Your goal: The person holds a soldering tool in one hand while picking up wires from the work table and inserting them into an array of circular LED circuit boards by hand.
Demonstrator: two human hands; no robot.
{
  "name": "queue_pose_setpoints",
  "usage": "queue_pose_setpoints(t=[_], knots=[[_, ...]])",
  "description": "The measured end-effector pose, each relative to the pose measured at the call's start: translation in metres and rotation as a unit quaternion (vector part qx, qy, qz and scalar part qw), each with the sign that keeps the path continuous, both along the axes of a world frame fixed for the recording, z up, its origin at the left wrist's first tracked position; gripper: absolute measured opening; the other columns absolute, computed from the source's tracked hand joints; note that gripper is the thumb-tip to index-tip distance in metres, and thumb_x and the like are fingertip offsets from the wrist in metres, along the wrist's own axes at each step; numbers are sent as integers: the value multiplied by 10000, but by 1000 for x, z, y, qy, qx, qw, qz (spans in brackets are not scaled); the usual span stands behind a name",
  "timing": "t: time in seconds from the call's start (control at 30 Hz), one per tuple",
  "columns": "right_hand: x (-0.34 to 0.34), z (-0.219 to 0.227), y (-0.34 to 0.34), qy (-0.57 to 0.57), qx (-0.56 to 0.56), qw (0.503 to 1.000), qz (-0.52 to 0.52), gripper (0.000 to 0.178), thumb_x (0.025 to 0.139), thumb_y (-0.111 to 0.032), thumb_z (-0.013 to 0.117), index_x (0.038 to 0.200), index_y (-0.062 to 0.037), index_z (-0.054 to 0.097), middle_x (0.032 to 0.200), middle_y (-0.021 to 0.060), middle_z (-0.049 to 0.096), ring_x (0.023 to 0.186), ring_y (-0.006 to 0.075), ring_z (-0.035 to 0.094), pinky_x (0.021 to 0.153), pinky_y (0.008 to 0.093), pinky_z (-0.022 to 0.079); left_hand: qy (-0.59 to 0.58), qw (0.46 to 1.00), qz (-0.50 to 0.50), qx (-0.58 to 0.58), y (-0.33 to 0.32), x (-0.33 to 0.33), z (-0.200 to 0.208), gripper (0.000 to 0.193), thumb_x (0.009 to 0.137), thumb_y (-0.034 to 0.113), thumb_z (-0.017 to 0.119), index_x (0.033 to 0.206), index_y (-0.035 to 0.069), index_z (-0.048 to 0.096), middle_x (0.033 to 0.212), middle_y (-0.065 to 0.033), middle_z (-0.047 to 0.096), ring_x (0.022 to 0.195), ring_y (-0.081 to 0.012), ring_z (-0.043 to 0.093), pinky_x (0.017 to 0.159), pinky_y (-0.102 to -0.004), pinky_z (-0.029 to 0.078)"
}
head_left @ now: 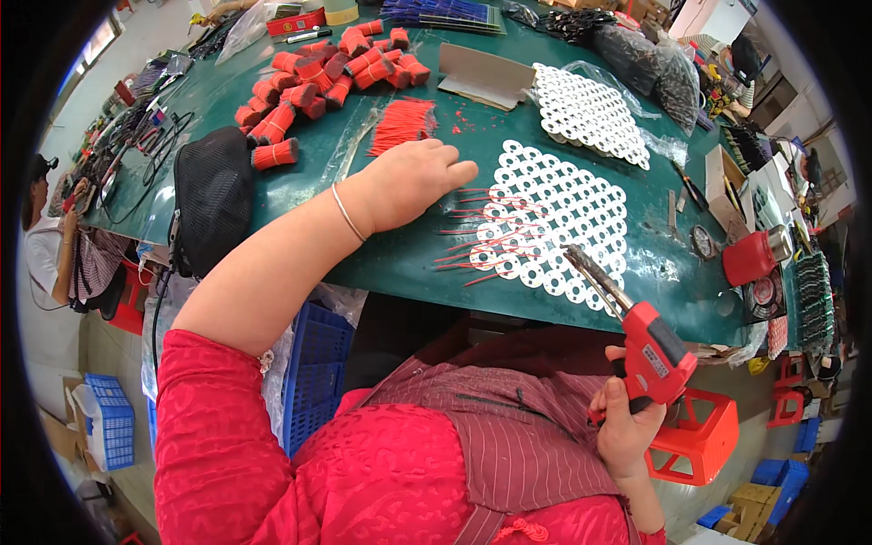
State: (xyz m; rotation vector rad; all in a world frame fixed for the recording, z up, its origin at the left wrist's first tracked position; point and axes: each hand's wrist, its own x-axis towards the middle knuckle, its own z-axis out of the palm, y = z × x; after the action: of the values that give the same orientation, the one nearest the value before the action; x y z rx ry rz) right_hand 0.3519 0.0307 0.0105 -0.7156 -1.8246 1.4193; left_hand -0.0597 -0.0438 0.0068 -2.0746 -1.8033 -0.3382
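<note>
My right hand point(627, 425) grips a red and black soldering gun point(661, 357), a finger at its trigger. Its dark metal tip points up and left over the near edge of a sheet of joined white ring-shaped boards point(595, 213). Several thin red wires point(486, 238) lie across the sheet's left side, their ends sticking out leftward. My left hand point(418, 180) is at the near end of a flat pile of short red wires point(402, 123), left of the sheet. Its fingers are curled in; whatever they hold is hidden behind the hand.
Bundles of red wire point(313, 77) are heaped at the far left, beside a black mesh pouch point(213, 195). More white ring boards point(590, 113) are stacked behind, near an open cardboard box point(486, 74). At right stand a red canister point(752, 258) and a solder spool point(702, 242).
</note>
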Motion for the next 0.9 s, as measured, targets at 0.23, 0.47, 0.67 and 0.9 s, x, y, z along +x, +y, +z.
queue_pose_setpoints(t=[0.23,0.47,0.67,0.9], knots=[[-2,1,5,-9,14,1000,3,310,1039,-26,553,1338,49,510,1304,181,642,610,75,555,539,265,519,-337,917,74,199,-12,-5,7,362,907,-78,601,1250,29,636,913,-50,636,813,-154,658,732,-297,538],[-5,2,6,11,-13,1000,5,280,1036,-17,548,1308,46,530,1305,180,642,626,75,557,558,266,528,-609,763,111,183,-48,-34,-21,329,954,-50,582,1276,9,598,924,-21,583,817,-96,652,751,-259,565],[-7,4,7,6,-8,1000,7,274,1037,-18,548,1303,44,537,1301,182,642,625,78,552,563,266,529,-632,746,179,112,-47,-37,-22,142,946,14,653,1085,18,679,902,2,637,807,-82,670,724,-248,553],[-3,2,9,15,-22,1000,6,373,1003,16,610,1365,41,522,1265,204,663,639,79,578,535,258,529,-337,885,303,106,-51,-36,-19,151,850,31,738,1001,25,730,880,-38,689,806,-178,687,730,-332,541]])
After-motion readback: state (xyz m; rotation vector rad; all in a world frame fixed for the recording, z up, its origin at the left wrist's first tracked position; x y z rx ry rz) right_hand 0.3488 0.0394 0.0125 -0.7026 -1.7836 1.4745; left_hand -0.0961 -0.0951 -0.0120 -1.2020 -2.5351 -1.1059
